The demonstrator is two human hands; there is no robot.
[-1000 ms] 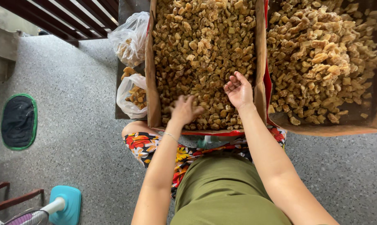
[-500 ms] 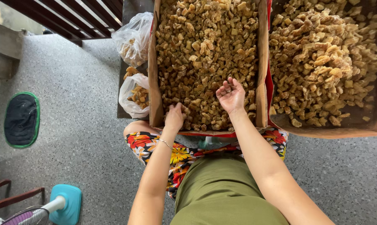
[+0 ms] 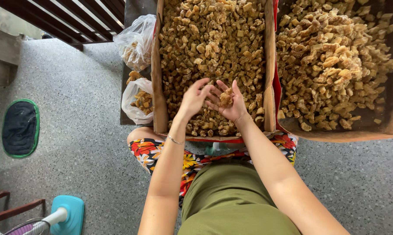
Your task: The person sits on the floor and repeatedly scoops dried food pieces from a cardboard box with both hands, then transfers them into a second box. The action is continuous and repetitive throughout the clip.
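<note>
1. Over the near end of the left cardboard box (image 3: pixel 156 87), both hands are now meeting above the brown chunks (image 3: pixel 209 39); half a second ago they were working apart, the left low at the box's near-left corner and the right further up.
2. Cupped palm-up, the right hand (image 3: pixel 229 103) is cradling a clump of chunks (image 3: pixel 225 97), its fingers (image 3: pixel 237 88) spread loosely and half open rather than gripping.
3. Just beside it, the left hand (image 3: pixel 194 99) is reaching in, its fingers (image 3: pixel 204 82) slightly curled and touching or nearly touching the clump (whether they are actually pinching anything cannot be told).
4. Since the earlier frame the left hand has been rising from the box's near wall toward the right palm, and the right hand has been turning upward with its load.
5. Both wrists are hovering inside the box's side walls, near its front edge, which is resting over the person's lap on a floral cloth (image 3: pixel 146 150).
6. A red edge (image 3: pixel 274 82) is separating this box from a second box (image 3: pixel 392 126) of chunks on the right, leaving only a narrow gap.
7. To the left, two clear plastic bags (image 3: pixel 135 39) of the same pieces are crowding the box's outer wall.
8. Beyond them the speckled floor (image 3: pixel 74 130) is lying open, with a dark green-rimmed mat (image 3: pixel 20 128) and a teal fan base (image 3: pixel 68 213) well apart.
</note>
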